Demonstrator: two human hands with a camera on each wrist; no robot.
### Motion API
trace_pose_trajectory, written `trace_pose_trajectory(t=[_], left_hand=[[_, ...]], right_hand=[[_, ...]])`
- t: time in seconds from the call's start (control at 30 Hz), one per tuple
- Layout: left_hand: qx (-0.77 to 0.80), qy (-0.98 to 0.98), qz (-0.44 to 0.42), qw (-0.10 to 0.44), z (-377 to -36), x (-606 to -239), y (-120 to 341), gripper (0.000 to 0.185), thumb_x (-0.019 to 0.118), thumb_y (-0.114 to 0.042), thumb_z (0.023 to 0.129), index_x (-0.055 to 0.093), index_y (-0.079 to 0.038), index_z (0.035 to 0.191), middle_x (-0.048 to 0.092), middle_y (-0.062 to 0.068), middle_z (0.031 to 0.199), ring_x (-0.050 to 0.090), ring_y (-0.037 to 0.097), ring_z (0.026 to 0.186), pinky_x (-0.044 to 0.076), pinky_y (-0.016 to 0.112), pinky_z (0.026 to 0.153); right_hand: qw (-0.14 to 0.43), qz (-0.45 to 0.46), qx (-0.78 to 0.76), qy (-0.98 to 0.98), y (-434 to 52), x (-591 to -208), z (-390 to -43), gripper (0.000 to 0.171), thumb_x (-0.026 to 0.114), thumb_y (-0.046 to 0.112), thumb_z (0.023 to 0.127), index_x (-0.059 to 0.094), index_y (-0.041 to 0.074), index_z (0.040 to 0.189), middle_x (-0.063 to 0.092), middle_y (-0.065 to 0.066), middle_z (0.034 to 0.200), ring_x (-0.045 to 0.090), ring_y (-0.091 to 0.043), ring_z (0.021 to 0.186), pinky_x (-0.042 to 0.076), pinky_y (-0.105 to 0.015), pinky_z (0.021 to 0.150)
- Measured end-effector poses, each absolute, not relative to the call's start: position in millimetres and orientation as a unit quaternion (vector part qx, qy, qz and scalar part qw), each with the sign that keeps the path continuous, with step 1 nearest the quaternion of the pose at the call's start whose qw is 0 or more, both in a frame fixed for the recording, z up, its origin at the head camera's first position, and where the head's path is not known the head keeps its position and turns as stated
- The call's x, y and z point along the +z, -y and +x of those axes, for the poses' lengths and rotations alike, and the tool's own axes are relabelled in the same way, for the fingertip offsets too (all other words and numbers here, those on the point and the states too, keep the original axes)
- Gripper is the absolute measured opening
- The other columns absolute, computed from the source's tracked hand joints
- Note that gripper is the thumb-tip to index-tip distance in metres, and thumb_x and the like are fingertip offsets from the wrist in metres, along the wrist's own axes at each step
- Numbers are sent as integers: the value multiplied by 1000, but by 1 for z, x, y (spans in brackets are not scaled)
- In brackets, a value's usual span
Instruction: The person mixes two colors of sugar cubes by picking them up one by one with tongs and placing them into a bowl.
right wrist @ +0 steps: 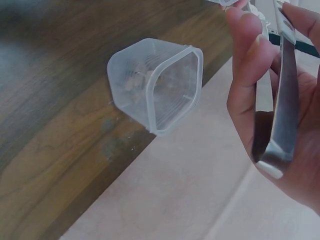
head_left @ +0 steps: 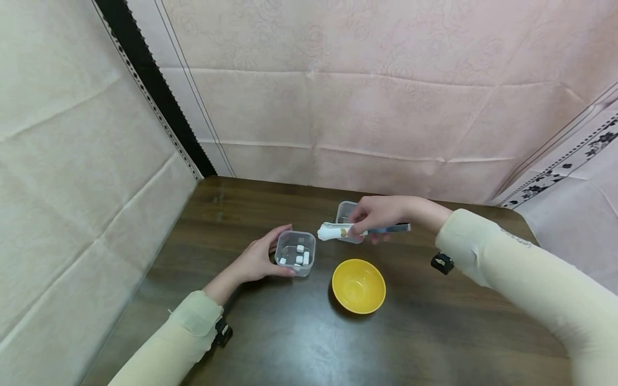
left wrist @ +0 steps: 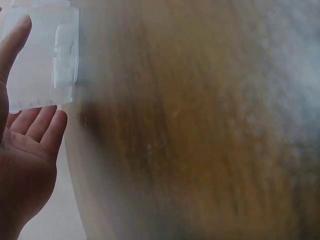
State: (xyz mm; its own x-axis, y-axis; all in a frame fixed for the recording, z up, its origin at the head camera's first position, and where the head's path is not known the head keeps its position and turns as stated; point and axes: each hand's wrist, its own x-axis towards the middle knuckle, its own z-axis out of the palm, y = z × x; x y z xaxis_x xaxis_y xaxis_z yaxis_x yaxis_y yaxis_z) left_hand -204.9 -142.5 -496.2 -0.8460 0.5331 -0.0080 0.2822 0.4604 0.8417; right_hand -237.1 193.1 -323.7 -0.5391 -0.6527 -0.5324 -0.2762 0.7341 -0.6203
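My left hand (head_left: 258, 260) holds a clear square plastic container (head_left: 311, 249) between thumb and fingers. Several small white cubes (head_left: 300, 259) lie inside it. In the left wrist view the same container (left wrist: 32, 60) appears at the upper left, the thumb along its near side. My right hand (head_left: 379, 213) pinches a pair of metal tongs (head_left: 388, 229) with white tips (head_left: 328, 231) that point left toward the container. Whether anything is between the tips I cannot tell. In the right wrist view the tongs' bent end (right wrist: 277, 157) shows close by the palm.
A second clear container (head_left: 346, 209) stands behind my right hand, partly hidden by it; the right wrist view shows its open rim (right wrist: 150, 100). A yellow bowl (head_left: 359, 303) sits nearer on the dark wooden table (head_left: 289, 343). Pale cloth (head_left: 314, 118) hangs behind the table's far edge.
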Motion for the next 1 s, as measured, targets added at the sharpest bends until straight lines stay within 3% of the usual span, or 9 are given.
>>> trace_pose_trajectory(t=[0.4,0.73,1.0], left_hand=[[465,-846,227,128,-203,-497,143,100,101,-29,76,44,-20,158,52,13,158,55,33,144,45,50,118],[486,-837,217,125,-200,-497,140,97,100,-24,76,46,-20,156,53,12,156,55,34,144,48,50,115],[495,-832,217,124,-199,-497,141,96,100,-23,76,46,-19,155,55,12,154,55,33,143,50,48,113]], right_hand=[[393,-292,-191,-851,-160,-325,-239,19,67,30,104,77,15,98,71,-7,87,61,-18,57,48,-24,47],[367,-293,-125,-874,-134,-326,-238,19,67,30,102,76,16,91,71,-3,80,55,-11,50,45,-25,46],[333,-305,-69,-890,-118,-328,-237,14,68,25,98,75,14,97,70,-6,78,58,-14,52,48,-25,48]])
